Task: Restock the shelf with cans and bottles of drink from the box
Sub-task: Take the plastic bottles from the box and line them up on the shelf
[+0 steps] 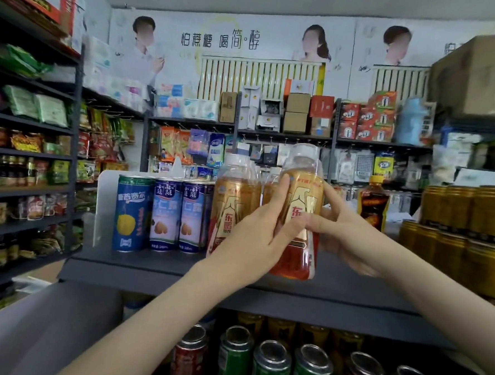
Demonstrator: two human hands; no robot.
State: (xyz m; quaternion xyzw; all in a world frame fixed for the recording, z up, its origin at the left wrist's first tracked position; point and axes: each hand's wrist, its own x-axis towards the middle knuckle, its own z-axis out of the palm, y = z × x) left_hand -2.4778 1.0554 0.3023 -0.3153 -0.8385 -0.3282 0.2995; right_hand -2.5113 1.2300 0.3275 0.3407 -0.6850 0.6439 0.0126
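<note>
Your left hand [255, 231] and right hand [344, 236], grips curled round one bottle [300, 196] over the shelf [148, 268]; lowered crooked, it could topple the row [233, 204] beside it.

Head-worn; close; roughly facing shelf [154, 268]

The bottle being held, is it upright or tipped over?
Upright: the bottle has its cap up and base down toward the shelf, gripped by the left hand and right hand.

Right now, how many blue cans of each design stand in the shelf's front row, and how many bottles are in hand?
Pear can: 1
Nut-picture cans: 2
Bottle, held by left hand and right hand: 1
Total: 4
</note>
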